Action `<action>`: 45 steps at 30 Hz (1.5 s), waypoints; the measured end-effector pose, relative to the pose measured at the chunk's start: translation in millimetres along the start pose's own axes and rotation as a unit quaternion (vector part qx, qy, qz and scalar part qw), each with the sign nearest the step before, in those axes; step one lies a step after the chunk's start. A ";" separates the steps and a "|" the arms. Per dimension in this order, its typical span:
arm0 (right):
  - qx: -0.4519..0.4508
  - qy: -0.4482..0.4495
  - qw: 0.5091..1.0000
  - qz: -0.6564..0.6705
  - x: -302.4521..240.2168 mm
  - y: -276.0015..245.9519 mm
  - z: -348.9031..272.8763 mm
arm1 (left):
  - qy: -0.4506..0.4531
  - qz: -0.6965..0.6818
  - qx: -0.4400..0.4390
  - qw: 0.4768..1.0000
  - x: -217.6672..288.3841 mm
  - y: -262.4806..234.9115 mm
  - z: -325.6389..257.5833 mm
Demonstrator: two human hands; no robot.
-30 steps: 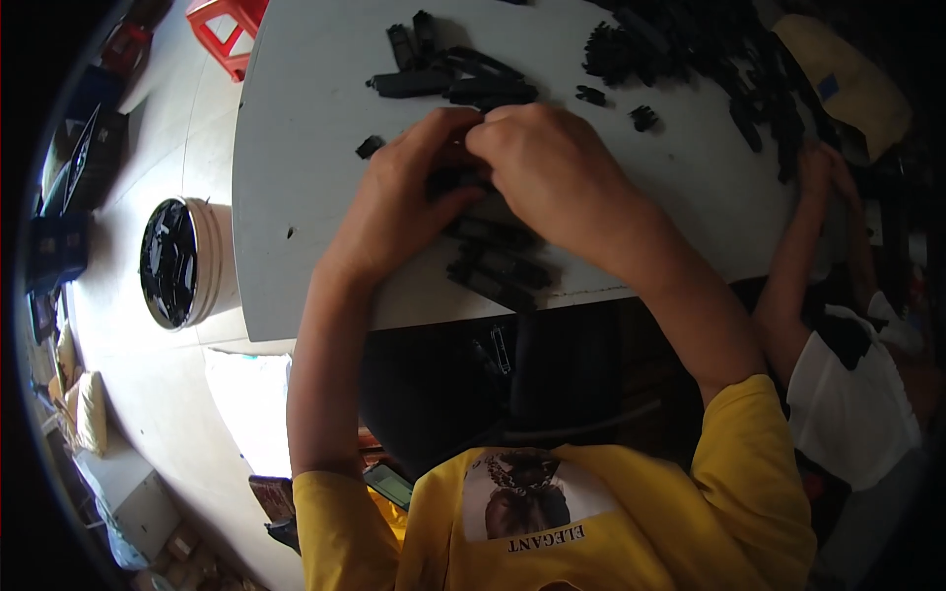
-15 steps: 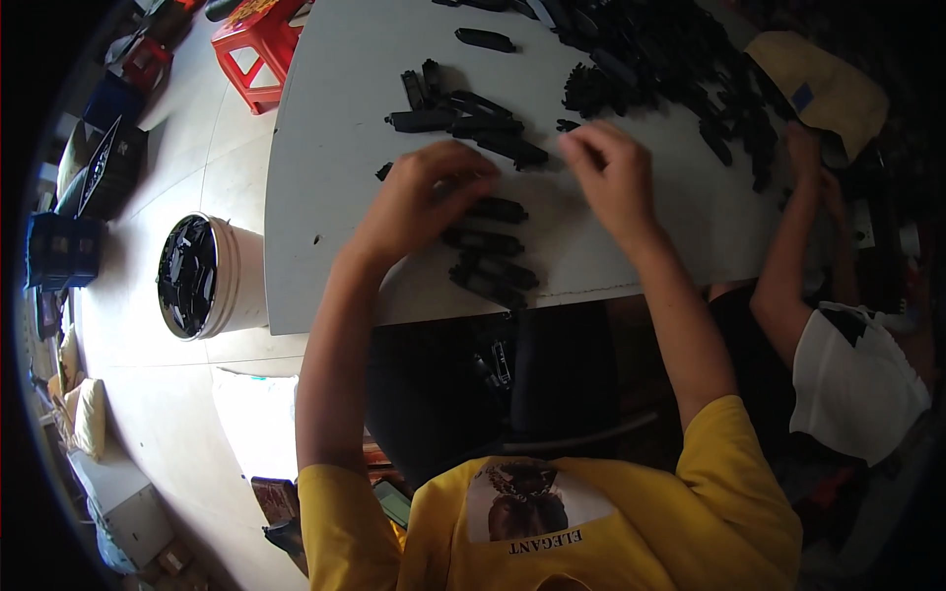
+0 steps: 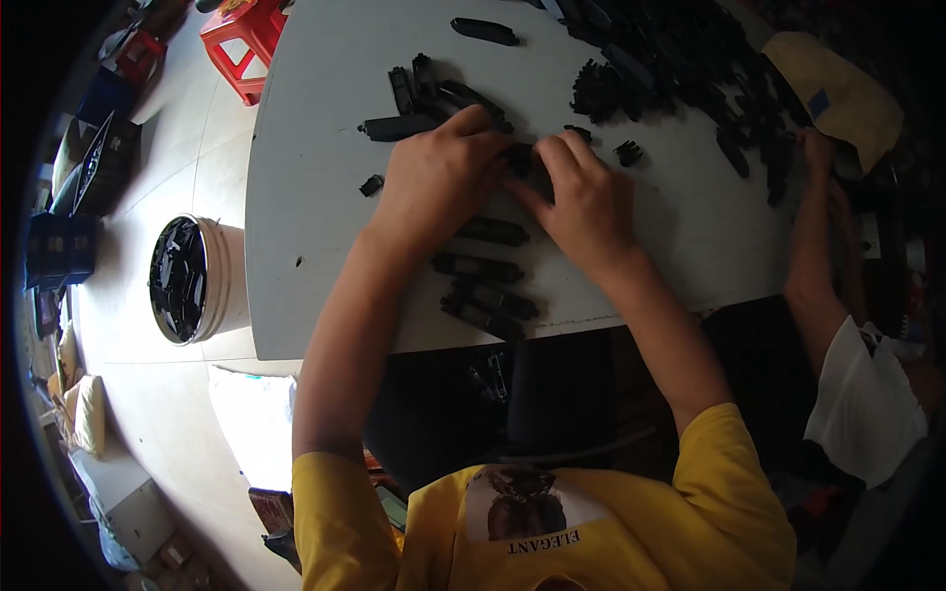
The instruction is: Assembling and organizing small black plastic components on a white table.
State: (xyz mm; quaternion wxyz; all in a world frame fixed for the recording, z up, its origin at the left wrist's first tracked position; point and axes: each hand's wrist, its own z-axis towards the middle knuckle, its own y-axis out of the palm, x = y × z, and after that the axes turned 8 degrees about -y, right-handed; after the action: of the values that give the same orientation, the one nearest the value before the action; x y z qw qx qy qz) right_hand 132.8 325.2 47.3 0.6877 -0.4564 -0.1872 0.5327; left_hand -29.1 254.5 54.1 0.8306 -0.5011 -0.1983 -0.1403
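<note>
My left hand (image 3: 440, 177) and my right hand (image 3: 583, 202) meet over a small black plastic part (image 3: 522, 163) on the white table (image 3: 315, 197); both sets of fingers pinch it from either side. Below my hands lie a few long black parts (image 3: 485, 268) in a rough row near the table's front edge. Just behind my left hand sits a small cluster of black pieces (image 3: 424, 94). A tiny black bit (image 3: 371, 184) lies alone to the left of my left wrist.
A big heap of black parts (image 3: 680, 69) covers the far right of the table. Another person's arm (image 3: 813, 236) reaches in at the right. A white bucket (image 3: 192, 281) of black parts stands on the floor left, a red stool (image 3: 241, 34) beyond.
My right hand has come back left from the far pile to meet my left hand. The view has shifted, so the table sits lower and more to the right in the picture.
</note>
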 end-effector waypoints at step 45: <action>0.052 0.069 0.995 0.050 9.7 -9.0 -18.7 | -0.158 -0.399 -0.069 0.900 -7.6 -10.9 4.3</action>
State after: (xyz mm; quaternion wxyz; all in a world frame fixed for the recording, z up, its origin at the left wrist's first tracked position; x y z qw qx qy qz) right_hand 155.3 325.9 42.9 0.6942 -0.4644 -0.0882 0.5428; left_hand -41.2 253.5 60.8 0.6258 -0.4517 -0.4999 -0.3929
